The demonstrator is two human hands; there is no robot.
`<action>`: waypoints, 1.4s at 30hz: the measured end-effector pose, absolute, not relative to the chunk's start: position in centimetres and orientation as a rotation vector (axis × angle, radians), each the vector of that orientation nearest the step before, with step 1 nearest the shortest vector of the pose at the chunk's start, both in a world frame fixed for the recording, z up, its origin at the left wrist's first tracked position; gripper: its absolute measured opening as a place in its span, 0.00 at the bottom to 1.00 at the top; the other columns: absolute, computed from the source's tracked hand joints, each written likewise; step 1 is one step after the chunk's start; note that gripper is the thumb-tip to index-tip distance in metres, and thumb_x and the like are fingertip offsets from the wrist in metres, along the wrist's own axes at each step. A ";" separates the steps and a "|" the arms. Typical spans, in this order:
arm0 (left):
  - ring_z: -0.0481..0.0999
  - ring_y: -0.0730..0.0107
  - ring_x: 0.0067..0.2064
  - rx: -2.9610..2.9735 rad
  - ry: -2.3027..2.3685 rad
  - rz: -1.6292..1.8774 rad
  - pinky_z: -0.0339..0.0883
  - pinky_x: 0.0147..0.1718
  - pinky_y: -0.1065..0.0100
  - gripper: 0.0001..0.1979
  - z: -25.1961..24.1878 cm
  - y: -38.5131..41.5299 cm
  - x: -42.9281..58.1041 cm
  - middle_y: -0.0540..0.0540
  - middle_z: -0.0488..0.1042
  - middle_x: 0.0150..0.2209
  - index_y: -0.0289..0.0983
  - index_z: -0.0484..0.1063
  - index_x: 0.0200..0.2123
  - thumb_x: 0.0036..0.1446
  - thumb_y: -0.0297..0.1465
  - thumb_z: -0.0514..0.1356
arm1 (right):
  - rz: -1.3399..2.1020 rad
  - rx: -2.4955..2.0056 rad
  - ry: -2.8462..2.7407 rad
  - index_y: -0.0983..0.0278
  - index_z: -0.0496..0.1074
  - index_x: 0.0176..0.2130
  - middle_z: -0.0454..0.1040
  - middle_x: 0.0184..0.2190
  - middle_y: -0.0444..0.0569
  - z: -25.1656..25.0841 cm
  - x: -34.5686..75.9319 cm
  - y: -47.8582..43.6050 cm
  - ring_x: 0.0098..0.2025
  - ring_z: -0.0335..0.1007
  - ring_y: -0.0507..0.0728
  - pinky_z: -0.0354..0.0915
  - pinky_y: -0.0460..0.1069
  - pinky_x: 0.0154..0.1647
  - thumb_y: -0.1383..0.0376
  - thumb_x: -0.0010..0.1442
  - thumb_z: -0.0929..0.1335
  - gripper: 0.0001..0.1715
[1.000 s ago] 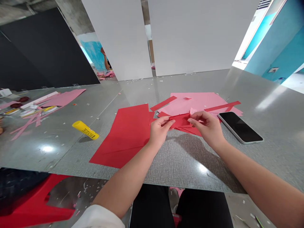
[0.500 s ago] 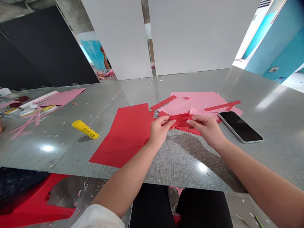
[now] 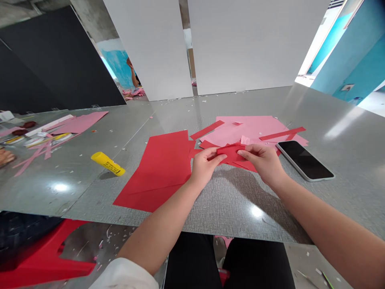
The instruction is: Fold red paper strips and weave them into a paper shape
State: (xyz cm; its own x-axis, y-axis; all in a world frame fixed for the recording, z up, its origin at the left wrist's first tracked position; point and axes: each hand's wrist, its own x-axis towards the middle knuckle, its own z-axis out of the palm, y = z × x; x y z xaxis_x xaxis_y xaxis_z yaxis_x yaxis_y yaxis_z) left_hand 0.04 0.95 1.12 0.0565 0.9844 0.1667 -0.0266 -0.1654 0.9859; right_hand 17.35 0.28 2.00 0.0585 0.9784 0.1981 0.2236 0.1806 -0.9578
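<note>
A small folded piece of red paper [image 3: 231, 153] is held up between both hands, over a pile of red scraps. My left hand [image 3: 206, 163] pinches its left end between thumb and fingers. At the right end, my right hand [image 3: 264, 160] grips it the same way, thumb in front. Large red sheets [image 3: 164, 164] lie on the table to the left of my left hand. Behind the hands is a pink sheet [image 3: 255, 126] with red strips [image 3: 207, 130] on and beside it.
A phone [image 3: 305, 160] lies right of my right hand. A yellow glue stick [image 3: 107, 163] is on the left. Pink paper [image 3: 81, 123], tape rolls and another person's hand [image 3: 6, 156] are at the far left. White panels [image 3: 258, 44] stand behind the table [image 3: 168, 114].
The held red paper and both hands have shifted slightly to the right, and the paper looks more tightly folded. Another person's hand shows more at the left edge.
</note>
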 end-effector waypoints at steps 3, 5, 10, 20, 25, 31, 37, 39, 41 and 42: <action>0.76 0.65 0.40 1.376 1.036 1.301 0.70 0.42 0.62 0.13 1.0 0.9 0.1 0.45 0.77 0.37 0.37 0.74 0.36 0.44 0.32 0.65 | 0.874 -1.280 -1.390 0.64 0.73 0.26 0.71 0.23 0.45 2.0 17.4 0.2 0.26 0.63 0.51 0.59 0.49 0.28 0.54 0.47 0.70 0.14; 0.76 0.65 0.40 1.388 1.016 1.298 0.70 0.43 0.62 0.14 1.0 0.9 0.1 0.45 0.77 0.38 0.37 0.74 0.37 0.44 0.32 0.65 | 0.872 -1.286 -1.389 0.64 0.73 0.27 0.71 0.23 0.45 2.0 17.4 0.2 0.26 0.63 0.51 0.59 0.49 0.29 0.54 0.47 0.70 0.14; 0.76 0.63 0.41 1.410 1.043 1.300 0.70 0.43 0.61 0.15 0.8 1.0 0.0 0.44 0.77 0.38 0.36 0.74 0.38 0.45 0.32 0.65 | 0.837 -1.318 -1.394 0.64 0.73 0.27 0.72 0.25 0.45 2.0 17.4 0.2 0.27 0.64 0.51 0.60 0.48 0.29 0.55 0.47 0.71 0.14; 0.76 0.66 0.39 1.393 1.025 1.229 0.71 0.40 0.63 0.14 0.5 1.3 -0.1 0.43 0.77 0.38 0.37 0.75 0.39 0.47 0.34 0.63 | 0.736 -1.371 -1.412 0.63 0.74 0.26 0.73 0.24 0.45 2.1 17.3 0.2 0.25 0.64 0.51 0.60 0.48 0.28 0.57 0.46 0.71 0.12; 0.75 0.67 0.38 1.410 1.072 1.274 0.70 0.36 0.67 0.15 0.5 1.3 -0.2 0.44 0.77 0.37 0.38 0.75 0.40 0.47 0.37 0.63 | 0.747 -1.361 -1.405 0.63 0.74 0.27 0.73 0.24 0.45 2.0 17.3 0.2 0.26 0.64 0.51 0.59 0.48 0.28 0.58 0.46 0.71 0.11; 0.75 0.67 0.38 1.510 1.057 1.218 0.69 0.37 0.67 0.16 0.5 1.3 -0.5 0.44 0.77 0.39 0.38 0.74 0.43 0.53 0.37 0.59 | 0.755 -1.338 -1.410 0.63 0.75 0.28 0.75 0.26 0.46 2.0 17.4 0.1 0.27 0.67 0.52 0.62 0.50 0.30 0.57 0.46 0.71 0.12; 0.74 0.66 0.43 1.525 1.032 1.216 0.69 0.40 0.65 0.21 0.8 1.1 -0.5 0.44 0.75 0.44 0.41 0.68 0.51 0.53 0.37 0.59 | 0.703 -1.371 -1.398 0.63 0.75 0.28 0.75 0.25 0.46 2.5 17.3 -0.1 0.29 0.68 0.54 0.63 0.50 0.31 0.58 0.46 0.70 0.12; 0.75 0.67 0.41 1.509 1.123 1.323 0.70 0.39 0.66 0.26 0.8 1.0 -0.4 0.44 0.74 0.44 0.42 0.64 0.54 0.50 0.37 0.62 | 0.652 -1.415 -1.372 0.64 0.75 0.28 0.75 0.25 0.47 2.6 17.3 -0.1 0.29 0.69 0.54 0.64 0.50 0.32 0.58 0.46 0.71 0.11; 0.75 0.68 0.38 1.513 1.236 1.449 0.71 0.35 0.67 0.22 0.8 0.9 -0.3 0.44 0.75 0.42 0.41 0.68 0.49 0.49 0.36 0.63 | 0.625 -1.435 -1.348 0.63 0.76 0.29 0.76 0.25 0.47 2.6 17.3 -0.1 0.29 0.69 0.54 0.64 0.50 0.33 0.58 0.46 0.70 0.12; 0.75 0.69 0.37 1.526 1.284 1.489 0.71 0.33 0.68 0.17 0.8 0.8 -0.3 0.44 0.75 0.39 0.40 0.71 0.44 0.49 0.35 0.63 | 0.616 -1.438 -1.341 0.63 0.76 0.29 0.76 0.25 0.47 2.6 17.3 -0.1 0.29 0.69 0.54 0.64 0.50 0.33 0.58 0.46 0.70 0.12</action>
State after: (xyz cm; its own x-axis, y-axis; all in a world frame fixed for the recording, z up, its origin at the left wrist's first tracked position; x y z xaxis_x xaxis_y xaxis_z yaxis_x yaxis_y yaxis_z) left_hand -0.30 0.79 0.82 -0.1194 0.9310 0.3450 0.2042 -0.3171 0.9262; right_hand 17.26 -0.11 2.57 0.2455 0.9318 0.2674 0.4042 0.1523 -0.9019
